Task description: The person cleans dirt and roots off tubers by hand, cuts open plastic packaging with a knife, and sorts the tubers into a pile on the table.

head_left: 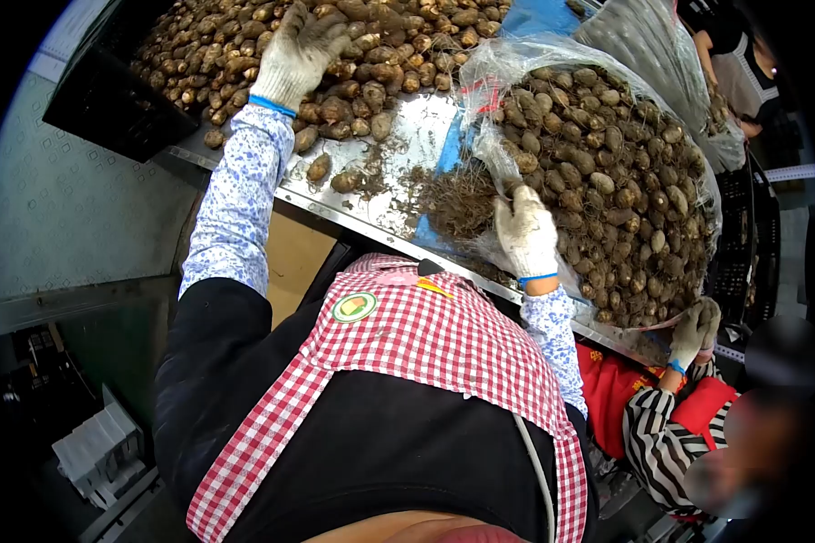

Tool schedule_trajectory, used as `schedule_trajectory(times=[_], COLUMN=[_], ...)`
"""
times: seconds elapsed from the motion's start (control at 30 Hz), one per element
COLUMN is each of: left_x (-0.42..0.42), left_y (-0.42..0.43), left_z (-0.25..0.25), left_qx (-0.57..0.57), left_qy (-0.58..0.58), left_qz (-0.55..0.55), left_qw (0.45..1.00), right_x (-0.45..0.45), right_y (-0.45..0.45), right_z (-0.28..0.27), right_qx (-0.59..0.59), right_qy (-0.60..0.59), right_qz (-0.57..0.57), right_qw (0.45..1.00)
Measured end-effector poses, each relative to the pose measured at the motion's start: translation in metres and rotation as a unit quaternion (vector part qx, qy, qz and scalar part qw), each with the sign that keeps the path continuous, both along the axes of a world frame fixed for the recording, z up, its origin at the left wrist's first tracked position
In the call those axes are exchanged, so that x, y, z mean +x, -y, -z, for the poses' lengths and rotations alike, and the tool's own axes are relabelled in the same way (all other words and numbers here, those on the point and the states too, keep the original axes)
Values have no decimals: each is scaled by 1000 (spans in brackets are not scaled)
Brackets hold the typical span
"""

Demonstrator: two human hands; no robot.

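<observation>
My left hand (297, 61), in a white knit glove with a blue cuff, rests on a heap of brown taro corms (371, 59) with its fingers apart. My right hand (527, 233), gloved alike, is at the near left edge of a clear plastic bag (491, 149) filled with hairy taro corms (607, 181). Its fingers are curled around something brown at their tips that I cannot make out. Left of this hand lies a tangle of dry roots (462, 204). Loose taros (345, 182) sit near the table's front edge, between my hands.
A black crate (113, 95) stands at the left end of the metal table (398, 145), where soil is scattered. Another person's gloved hand (695, 330) is at the bag's near right corner. A second person (743, 72) stands far right, beyond another plastic bag (647, 45).
</observation>
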State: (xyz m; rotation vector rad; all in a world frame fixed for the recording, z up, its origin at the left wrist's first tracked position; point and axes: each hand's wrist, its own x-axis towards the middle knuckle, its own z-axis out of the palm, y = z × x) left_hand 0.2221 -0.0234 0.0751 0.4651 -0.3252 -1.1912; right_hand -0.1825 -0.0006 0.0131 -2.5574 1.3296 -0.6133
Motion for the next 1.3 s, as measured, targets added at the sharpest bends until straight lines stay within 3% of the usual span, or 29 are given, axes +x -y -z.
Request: schedule_trajectory(times=[0.03, 0.07, 0.1, 0.17, 0.23, 0.27, 0.37, 0.4, 0.5, 0.53, 0.57, 0.63, 0.67, 0.7, 0.77, 0.8, 0.87, 1.03, 1.17, 1.23, 1.3], left_x=[0, 1, -14, -45, -64, -69, -70, -68, -71, -70, -56, -42, -32, -22, -8, -10, -22, -44, -51, -47, -48], left_y=[-6, -13, -26, -53, -81, -92, -123, -132, -137, -135, -139, -133, -137, -134, -138, -138, -137, -138, -143, -145, -142], left_z=[-1, 0, -3, -8, 13, 21, 71, 91, 91, 82, 99, 76, 71, 82, 101, 101, 98, 102, 86, 96, 97], left_qx=[84, 141, 218, 269, 279, 290, 239, 212, 238, 324, 323, 423, 439, 448, 411, 405, 391, 351, 343, 328, 317], left_qy=[103, 238, 396, 728, 800, 819, 887, 891, 899, 846, 801, 640, 602, 633, 670, 662, 647, 728, 793, 808, 845], left_qz=[-150, -119, -33, 132, 233, 230, 205, 155, 103, 151, 101, 124, 95, 48, -18, -25, -37, -46, -32, -24, -52], left_qw=[980, 954, 891, 616, 477, 439, 339, 371, 353, 395, 493, 629, 660, 630, 618, 630, 653, 587, 503, 489, 427], right_x=[9, 17, 28, 49, 71, 85, 121, 135, 171, 179, 186, 198, 201, 205, 213, 216, 215, 188, 139, 132, 139], right_y=[-3, -4, -6, -13, -10, -8, 9, 18, 33, 33, 32, 24, 21, 12, 1, -14, -39, -37, -14, 2, 14], right_z=[-2, 3, 3, -9, -9, -12, 14, 28, 59, 68, 75, 80, 90, 82, 43, 48, 50, 68, 52, 32, -5], right_qx=[12, 30, 46, 104, 130, 169, 115, 100, 84, 47, 11, -10, -28, -47, 248, 153, 110, 64, 11, 44, 92], right_qy=[21, 45, 70, -11, -52, -94, -93, -131, -176, -152, -128, -111, -85, -57, -156, -184, -172, -92, -164, -291, -328], right_qz=[-31, -55, -79, -99, -149, -150, -203, -202, -162, -153, -143, -139, -134, -128, -117, -156, -235, -376, -434, -396, -295], right_qw=[999, 997, 993, 990, 979, 970, 968, 966, 967, 975, 981, 984, 987, 989, 949, 959, 950, 920, 886, 870, 893])
